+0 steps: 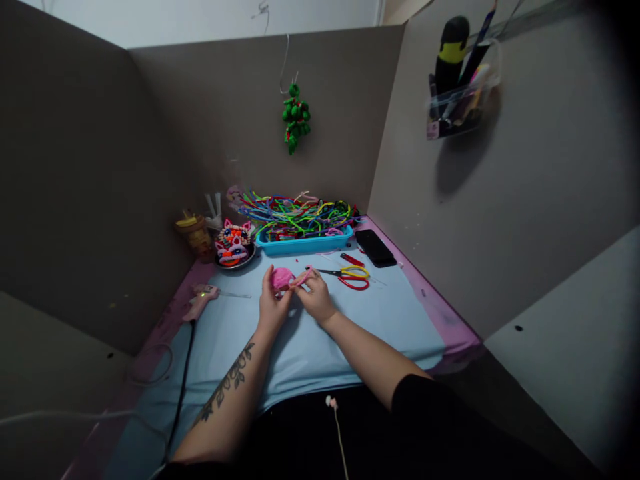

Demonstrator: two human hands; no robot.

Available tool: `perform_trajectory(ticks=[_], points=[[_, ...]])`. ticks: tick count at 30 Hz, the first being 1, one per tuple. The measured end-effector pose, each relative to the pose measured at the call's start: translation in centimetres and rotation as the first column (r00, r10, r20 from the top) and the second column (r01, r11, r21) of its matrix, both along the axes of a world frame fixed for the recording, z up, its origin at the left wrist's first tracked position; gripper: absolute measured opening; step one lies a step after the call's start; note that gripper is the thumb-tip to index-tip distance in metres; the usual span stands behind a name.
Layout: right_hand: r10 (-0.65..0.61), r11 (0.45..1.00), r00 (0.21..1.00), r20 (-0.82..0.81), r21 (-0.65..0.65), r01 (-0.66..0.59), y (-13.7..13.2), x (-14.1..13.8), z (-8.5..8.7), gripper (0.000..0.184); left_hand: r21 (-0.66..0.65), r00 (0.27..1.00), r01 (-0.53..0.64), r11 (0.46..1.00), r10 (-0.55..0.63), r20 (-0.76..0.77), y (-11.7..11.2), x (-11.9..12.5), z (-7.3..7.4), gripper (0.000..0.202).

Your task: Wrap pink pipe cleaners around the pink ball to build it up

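Over the middle of the blue-covered table, my left hand (pixel 274 303) grips a round pink pipe-cleaner piece (pixel 283 277) between thumb and fingers. My right hand (pixel 315 296) is closed in a pinch on a pink pipe cleaner (pixel 303 276) beside it. The two hands nearly touch at the thumbs. Whether the strand is joined to the round piece is hidden by the fingers. Just beyond my right hand lie scissors (pixel 354 275) with yellow and red handles, blades toward my fingers.
A blue tray (pixel 305 245) heaped with colourful pipe cleaners stands at the back. To its left, a bowl (pixel 237 263) holds finished fuzzy figures. A pink glue gun (pixel 201 300) with a black cord lies left; a black phone (pixel 376 249) lies right. Partitions enclose three sides.
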State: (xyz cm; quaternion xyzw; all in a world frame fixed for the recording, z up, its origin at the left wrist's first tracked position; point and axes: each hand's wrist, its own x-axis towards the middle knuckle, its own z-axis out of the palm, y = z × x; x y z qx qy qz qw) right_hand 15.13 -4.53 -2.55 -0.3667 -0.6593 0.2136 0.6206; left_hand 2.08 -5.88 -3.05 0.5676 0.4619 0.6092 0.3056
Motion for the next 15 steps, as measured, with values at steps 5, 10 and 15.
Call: perform_trajectory(ticks=[5,10,15], points=[[-0.050,0.990,0.994,-0.097,-0.136,0.037,0.72,0.26,-0.10,0.005,-0.009,0.983,0.015,1.000,-0.017,-0.185,-0.12,0.00,-0.32,0.073],[-0.020,0.968,0.991,-0.129,-0.252,-0.014,1.04,0.15,-0.16,0.008,-0.011,0.980,-0.030,1.000,0.027,-0.195,-0.06,0.02,-0.41,0.074],[0.011,0.936,0.985,-0.173,-0.345,-0.071,1.03,-0.03,-0.30,0.009,0.012,0.970,-0.069,0.998,0.070,-0.233,-0.15,-0.02,-0.26,0.073]])
